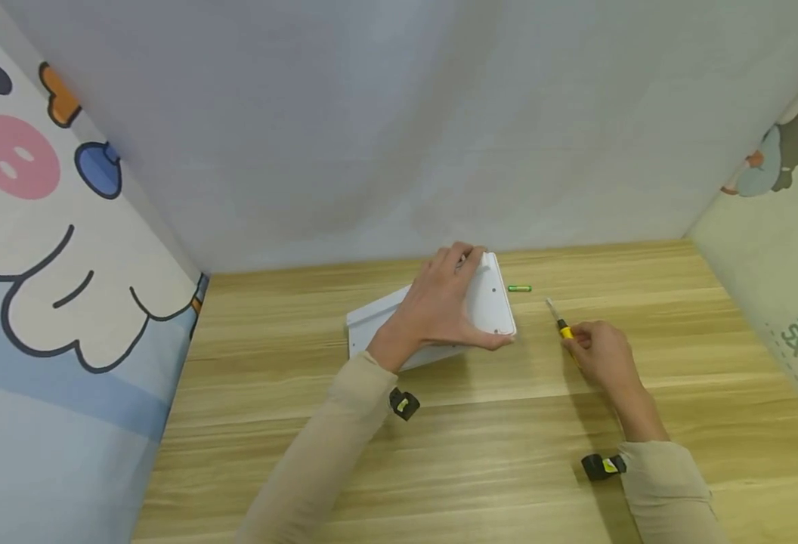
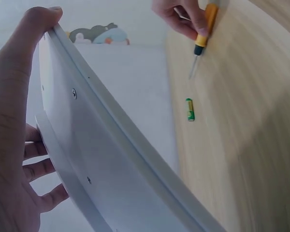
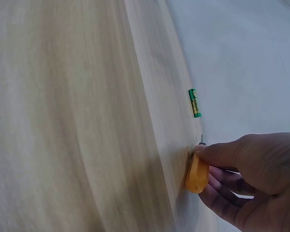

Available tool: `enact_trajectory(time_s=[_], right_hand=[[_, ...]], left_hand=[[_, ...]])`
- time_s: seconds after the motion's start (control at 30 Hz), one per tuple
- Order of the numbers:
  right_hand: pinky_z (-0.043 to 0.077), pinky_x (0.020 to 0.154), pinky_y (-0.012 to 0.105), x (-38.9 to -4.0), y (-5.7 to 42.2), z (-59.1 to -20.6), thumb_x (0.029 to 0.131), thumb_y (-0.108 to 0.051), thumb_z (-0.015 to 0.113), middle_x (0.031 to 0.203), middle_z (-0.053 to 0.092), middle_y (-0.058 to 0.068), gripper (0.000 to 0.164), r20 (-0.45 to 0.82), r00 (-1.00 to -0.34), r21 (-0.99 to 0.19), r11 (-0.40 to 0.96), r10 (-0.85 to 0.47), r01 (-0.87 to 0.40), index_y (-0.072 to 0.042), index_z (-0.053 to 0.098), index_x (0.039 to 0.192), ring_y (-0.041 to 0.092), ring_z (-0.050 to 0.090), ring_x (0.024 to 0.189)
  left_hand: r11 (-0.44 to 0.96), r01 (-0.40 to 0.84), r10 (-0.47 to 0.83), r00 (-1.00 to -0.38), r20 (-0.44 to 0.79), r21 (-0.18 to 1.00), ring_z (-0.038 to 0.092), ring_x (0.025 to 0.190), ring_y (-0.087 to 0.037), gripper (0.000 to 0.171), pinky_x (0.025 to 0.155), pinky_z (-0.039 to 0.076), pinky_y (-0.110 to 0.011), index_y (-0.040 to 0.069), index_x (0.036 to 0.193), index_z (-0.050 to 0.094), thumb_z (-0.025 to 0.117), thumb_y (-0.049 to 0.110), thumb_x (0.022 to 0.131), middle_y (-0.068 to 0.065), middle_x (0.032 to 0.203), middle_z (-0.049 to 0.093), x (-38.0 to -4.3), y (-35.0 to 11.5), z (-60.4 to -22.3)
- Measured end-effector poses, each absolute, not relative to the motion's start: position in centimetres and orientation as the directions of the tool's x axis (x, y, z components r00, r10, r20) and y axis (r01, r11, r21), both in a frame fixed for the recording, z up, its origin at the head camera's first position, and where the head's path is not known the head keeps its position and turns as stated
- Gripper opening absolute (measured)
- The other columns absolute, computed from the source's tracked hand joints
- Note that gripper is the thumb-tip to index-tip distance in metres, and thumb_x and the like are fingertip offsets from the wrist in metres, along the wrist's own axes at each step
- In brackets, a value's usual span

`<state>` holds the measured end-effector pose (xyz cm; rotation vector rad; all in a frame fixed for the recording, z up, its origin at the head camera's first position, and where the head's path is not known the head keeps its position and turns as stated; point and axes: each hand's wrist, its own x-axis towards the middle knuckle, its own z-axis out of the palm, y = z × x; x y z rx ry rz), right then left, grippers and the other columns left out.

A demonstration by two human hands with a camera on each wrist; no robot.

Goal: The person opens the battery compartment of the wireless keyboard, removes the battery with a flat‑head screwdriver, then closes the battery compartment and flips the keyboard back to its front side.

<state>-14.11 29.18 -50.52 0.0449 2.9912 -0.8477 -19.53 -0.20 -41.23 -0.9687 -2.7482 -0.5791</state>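
My left hand (image 1: 433,306) spans a white plastic casing (image 1: 493,306), thumb over its near edge and fingers at the far edge. In the left wrist view the casing (image 2: 106,145) is tilted up and shows small screws and holes on its face. To the right, my right hand (image 1: 603,351) pinches a screwdriver (image 1: 566,332) by its yellow handle between thumb and fingers. Its metal shaft points away from me, low over the table. In the right wrist view the handle (image 3: 198,174) is held right at the tabletop.
A small green battery (image 1: 519,289) lies on the wood-grain table (image 1: 290,438), between the casing and the screwdriver tip. A pale wall (image 1: 372,151) rises behind the table's back edge. Walls with cartoon prints stand at both sides.
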Motion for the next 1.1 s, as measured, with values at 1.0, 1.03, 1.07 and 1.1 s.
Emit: enact_trajectory(time_s=[1.0, 1.03, 1.07, 1.1], right_hand=[[0.063, 0.076, 0.05, -14.1, 29.9, -51.0, 0.097, -0.014, 0.067, 0.106, 0.073, 0.032, 0.033, -0.009, -1.0, -0.564, 0.826, 0.019, 0.02, 0.014, 0.068, 0.116, 0.045, 0.073, 0.094], [0.063, 0.076, 0.049, -14.2, 29.9, -51.0, 0.097, -0.014, 0.067, 0.106, 0.073, 0.032, 0.034, -0.014, -1.0, -0.562, 0.827, 0.016, 0.021, 0.014, 0.068, 0.116, 0.044, 0.074, 0.094], [0.063, 0.076, 0.049, -14.2, 29.9, -51.0, 0.098, -0.014, 0.067, 0.106, 0.073, 0.032, 0.034, -0.024, -1.0, -0.563, 0.826, 0.013, 0.024, 0.014, 0.068, 0.116, 0.043, 0.074, 0.094], [0.063, 0.076, 0.048, -14.2, 29.9, -50.9, 0.098, -0.015, 0.067, 0.106, 0.073, 0.031, 0.034, -0.033, -0.999, -0.565, 0.825, 0.009, 0.026, 0.014, 0.068, 0.117, 0.043, 0.074, 0.094]], left_hand=[[0.418, 0.644, 0.398, -0.764, 0.508, 0.641, 0.046, 0.121, -0.015, 0.118, 0.084, 0.06, -0.034, 0.025, 0.159, 0.034, 0.091, 0.053, 0.06, -0.003, 0.147, 0.039, -18.2, -5.5, -37.3], [0.402, 0.642, 0.388, -0.766, 0.513, 0.653, 0.046, 0.122, -0.015, 0.118, 0.085, 0.06, -0.035, 0.027, 0.159, 0.033, 0.092, 0.052, 0.059, -0.003, 0.148, 0.04, -18.1, -5.7, -37.3], [0.39, 0.64, 0.378, -0.767, 0.519, 0.662, 0.046, 0.122, -0.015, 0.117, 0.086, 0.06, -0.036, 0.028, 0.159, 0.033, 0.091, 0.051, 0.059, -0.003, 0.148, 0.04, -18.1, -5.9, -37.3], [0.379, 0.639, 0.37, -0.768, 0.523, 0.67, 0.046, 0.122, -0.015, 0.118, 0.087, 0.059, -0.037, 0.03, 0.159, 0.033, 0.091, 0.05, 0.059, -0.003, 0.148, 0.04, -18.0, -6.1, -37.3]])
